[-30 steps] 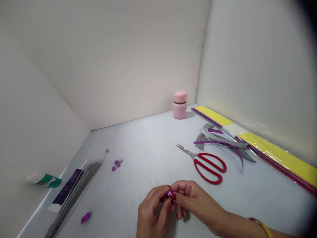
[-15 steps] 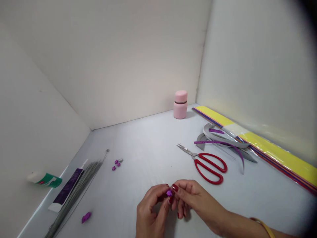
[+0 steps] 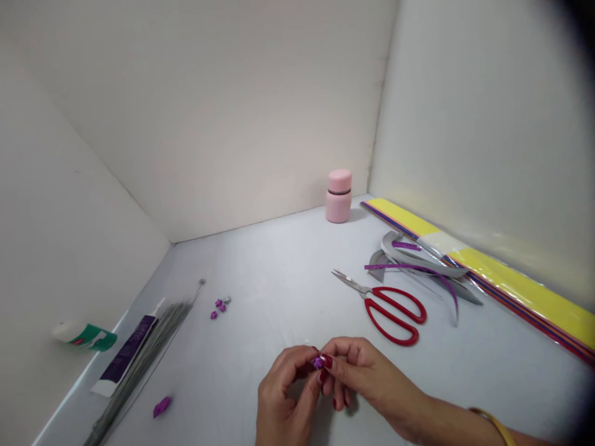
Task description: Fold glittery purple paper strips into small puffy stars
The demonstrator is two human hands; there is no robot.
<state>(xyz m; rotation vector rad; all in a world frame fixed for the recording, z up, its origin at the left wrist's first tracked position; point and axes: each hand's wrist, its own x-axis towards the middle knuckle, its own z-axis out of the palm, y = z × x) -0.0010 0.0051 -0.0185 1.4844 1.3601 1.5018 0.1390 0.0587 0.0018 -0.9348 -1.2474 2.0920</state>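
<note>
A small purple folded paper star (image 3: 317, 363) is pinched between my two hands at the lower middle of the head view. My left hand (image 3: 286, 396) holds it from the left with thumb and forefinger. From the right, my right hand (image 3: 356, 368) presses its thumb against the star, the other fingers curled below. Part of the star is covered by fingertips. To the left on the table lie several little purple paper stars (image 3: 219, 303) with a grey one beside them. Nearer the front edge is a larger crumpled purple piece (image 3: 162, 407).
Red-handled scissors (image 3: 390, 310) lie right of centre. Behind them are grey and purple paper strips (image 3: 418, 269) and a long yellow-topped pack (image 3: 493, 266). A pink flask (image 3: 339, 197) stands at the back. Left are wires (image 3: 144, 365), a purple tube (image 3: 127, 350) and a green-white bottle (image 3: 88, 336).
My right thumb has shifted slightly left onto the purple star, covering more of its right side. My left hand has moved very slightly right; everything else stays put.
</note>
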